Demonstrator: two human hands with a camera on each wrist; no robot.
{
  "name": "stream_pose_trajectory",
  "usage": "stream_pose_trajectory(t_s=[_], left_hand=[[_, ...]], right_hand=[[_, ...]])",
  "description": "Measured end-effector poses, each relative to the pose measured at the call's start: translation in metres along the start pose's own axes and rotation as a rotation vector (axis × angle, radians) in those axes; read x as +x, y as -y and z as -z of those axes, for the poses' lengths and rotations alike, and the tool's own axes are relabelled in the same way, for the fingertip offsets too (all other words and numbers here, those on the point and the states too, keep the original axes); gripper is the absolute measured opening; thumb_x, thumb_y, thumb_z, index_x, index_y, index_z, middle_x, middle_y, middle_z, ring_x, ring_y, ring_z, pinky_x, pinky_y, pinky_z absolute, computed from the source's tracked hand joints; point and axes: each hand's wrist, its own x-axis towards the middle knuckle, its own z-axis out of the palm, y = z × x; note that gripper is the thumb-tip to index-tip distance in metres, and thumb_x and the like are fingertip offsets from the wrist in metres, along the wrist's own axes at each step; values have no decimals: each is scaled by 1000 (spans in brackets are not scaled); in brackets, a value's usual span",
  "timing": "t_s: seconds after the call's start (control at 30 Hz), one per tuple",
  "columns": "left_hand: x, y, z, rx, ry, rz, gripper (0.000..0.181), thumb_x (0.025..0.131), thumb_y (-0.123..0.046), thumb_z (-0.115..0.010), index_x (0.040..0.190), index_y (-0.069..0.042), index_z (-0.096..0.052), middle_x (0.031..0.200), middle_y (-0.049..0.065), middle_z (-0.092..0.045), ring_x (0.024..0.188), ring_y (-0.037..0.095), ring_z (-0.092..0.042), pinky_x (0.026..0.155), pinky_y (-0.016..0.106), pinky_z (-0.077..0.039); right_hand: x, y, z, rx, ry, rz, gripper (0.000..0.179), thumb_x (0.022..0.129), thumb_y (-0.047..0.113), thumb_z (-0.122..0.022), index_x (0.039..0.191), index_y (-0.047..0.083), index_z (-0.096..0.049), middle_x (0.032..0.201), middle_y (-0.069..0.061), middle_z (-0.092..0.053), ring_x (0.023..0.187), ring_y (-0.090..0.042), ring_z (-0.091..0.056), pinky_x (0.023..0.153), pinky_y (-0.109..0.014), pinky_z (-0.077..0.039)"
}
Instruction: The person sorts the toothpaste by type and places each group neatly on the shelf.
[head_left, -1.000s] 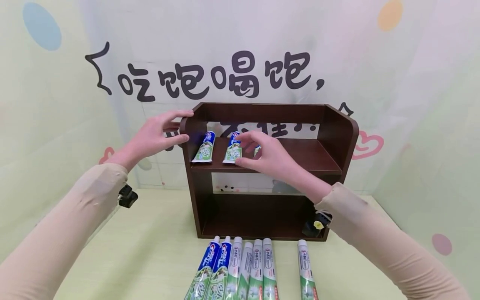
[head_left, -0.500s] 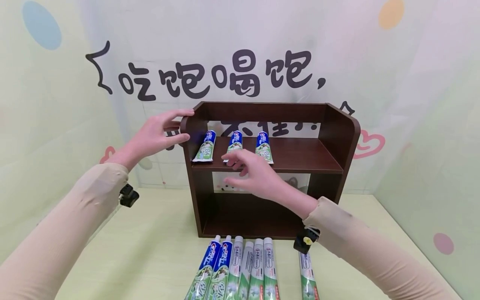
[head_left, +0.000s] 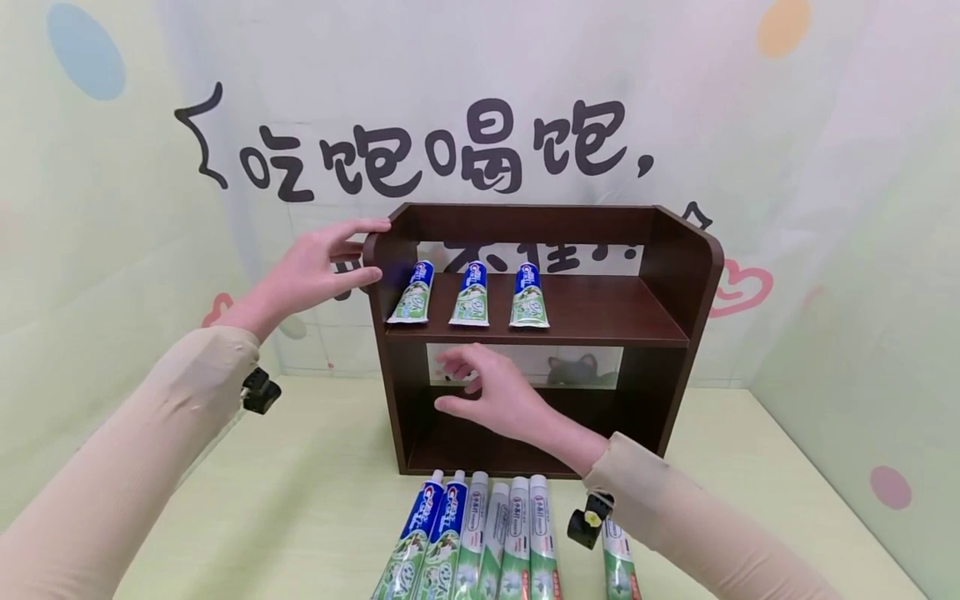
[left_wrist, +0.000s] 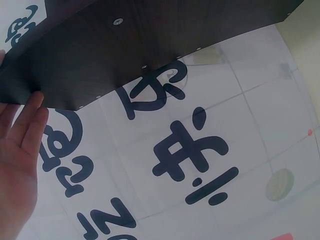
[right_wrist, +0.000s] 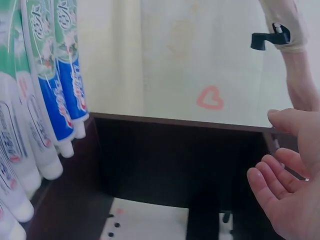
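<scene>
A dark brown two-tier shelf (head_left: 540, 335) stands on the table. My left hand (head_left: 311, 265) rests against its upper left side panel, with the index finger at the top edge and the thumb at the front edge. In the left wrist view, the fingers (left_wrist: 31, 120) lie nearly straight against that panel (left_wrist: 100, 55). On the upper tier lie three blue-and-green toothpaste tubes: a left one (head_left: 412, 293), a middle one (head_left: 471, 295) and a right one (head_left: 529, 297). My right hand (head_left: 498, 392) hovers before the lower tier, its fingers loosely bent and holding nothing.
In front of the shelf lies a row of toothpaste tubes, with blue-and-green ones (head_left: 442, 542) at the left and several white-and-green ones (head_left: 517, 542) beside them. Another white-and-green tube (head_left: 619, 567) lies apart at the right, partly behind my right sleeve. A printed wall (head_left: 525, 50) stands behind.
My right hand has moved away from the upper tier, down to the front of the lower tier, uncovering the middle and right tubes. My left hand has stayed on the side panel.
</scene>
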Motion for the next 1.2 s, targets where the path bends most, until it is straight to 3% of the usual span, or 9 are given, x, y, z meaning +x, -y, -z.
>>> stream_pose_trajectory(t_s=[0.5,0.73,1.2], left_hand=[[1,-1,0,-12,3,10,57,91,-15,-71,144,-14,-50,149,5,-52,121,34,-64,105,46,-49],[1,-1,0,-11,11,20,58,91,-17,-72,144,-15,-50,150,3,-51,122,33,-63,106,46,-49],[0,0,-1,-2,3,8,57,91,-15,-71,144,-14,-50,149,5,-51,122,33,-63,105,45,-49]], right_hand=[[-14,-16,-35,53,-17,-35,51,88,23,-75,134,13,-56,122,-4,-64,108,-15,-59,87,-21,-55],[-22,-23,-48,98,-8,-84,51,89,23,-75,134,14,-55,123,-5,-64,111,-18,-60,90,-30,-58],[-35,-39,-67,99,32,-159,50,88,24,-76,133,14,-56,118,-2,-63,108,-20,-60,88,-30,-58]])
